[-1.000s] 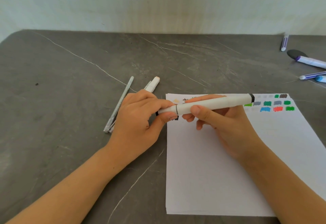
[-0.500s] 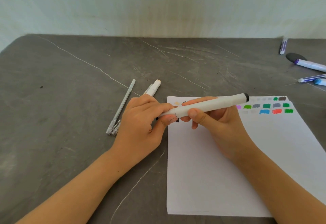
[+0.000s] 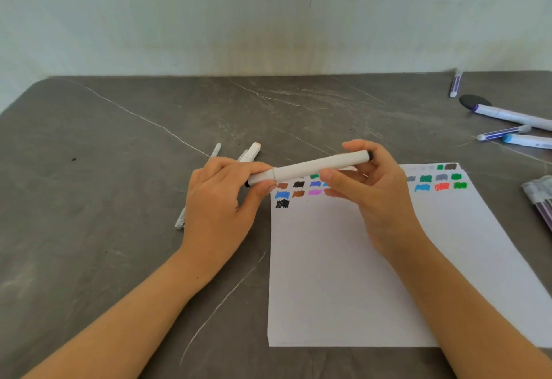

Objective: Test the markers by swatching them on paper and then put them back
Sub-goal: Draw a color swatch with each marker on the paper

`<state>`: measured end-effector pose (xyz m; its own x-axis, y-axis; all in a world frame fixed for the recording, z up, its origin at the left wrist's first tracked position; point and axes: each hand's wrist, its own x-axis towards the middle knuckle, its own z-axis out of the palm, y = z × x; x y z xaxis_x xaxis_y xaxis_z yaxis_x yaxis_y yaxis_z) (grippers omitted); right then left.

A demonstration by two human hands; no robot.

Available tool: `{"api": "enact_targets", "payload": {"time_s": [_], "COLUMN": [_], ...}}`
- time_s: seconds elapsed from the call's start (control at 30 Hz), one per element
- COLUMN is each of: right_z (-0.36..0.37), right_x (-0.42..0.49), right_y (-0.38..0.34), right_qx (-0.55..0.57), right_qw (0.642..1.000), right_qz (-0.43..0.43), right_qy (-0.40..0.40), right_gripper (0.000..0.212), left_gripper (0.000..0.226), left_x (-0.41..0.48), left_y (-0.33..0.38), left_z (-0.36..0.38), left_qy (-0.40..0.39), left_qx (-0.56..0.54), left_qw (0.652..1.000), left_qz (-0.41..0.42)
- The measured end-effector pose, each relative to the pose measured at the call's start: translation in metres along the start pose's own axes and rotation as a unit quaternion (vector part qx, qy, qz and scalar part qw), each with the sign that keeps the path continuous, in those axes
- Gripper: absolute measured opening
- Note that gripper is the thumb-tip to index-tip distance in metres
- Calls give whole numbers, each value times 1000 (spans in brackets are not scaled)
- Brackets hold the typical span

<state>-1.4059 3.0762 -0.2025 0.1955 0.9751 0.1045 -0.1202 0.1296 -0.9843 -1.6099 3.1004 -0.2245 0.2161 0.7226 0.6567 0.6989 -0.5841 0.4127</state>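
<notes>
Capping, I judge — right hand (image 3: 379, 196) grips the marker (image 3: 316, 166), left hand (image 3: 221, 199) pinches its cap (image 3: 263, 176); next I press straight, then put it back.

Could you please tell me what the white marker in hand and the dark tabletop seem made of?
The white cylindrical marker looks like matte plastic: smooth, uniform barrel with a cap seam. The dark grey tabletop looks like stone or stone-look laminate: thin pale veins.

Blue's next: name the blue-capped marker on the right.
The blue-capped marker cut by the right edge, beside the thin purple-striped pen; the others there show purple.
</notes>
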Motion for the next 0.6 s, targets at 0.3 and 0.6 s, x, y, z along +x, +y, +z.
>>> {"api": "enact_targets", "payload": {"time_s": [0.3, 0.6], "right_z": [-25, -90], "right_x": [-7, -35], "right_y": [7, -15], "right_qx": [-450, -487], "right_qw": [852, 838], "right_qz": [-265, -241], "right_qy": [-37, 51], "right_gripper": [30, 34], "left_gripper": [28, 51], "left_x": [-2, 9], "left_y": [18, 59], "left_z": [10, 26], "left_qy": [-27, -94], "left_qx": [17, -8], "left_qw": [999, 996], "left_qz": [43, -4]}}
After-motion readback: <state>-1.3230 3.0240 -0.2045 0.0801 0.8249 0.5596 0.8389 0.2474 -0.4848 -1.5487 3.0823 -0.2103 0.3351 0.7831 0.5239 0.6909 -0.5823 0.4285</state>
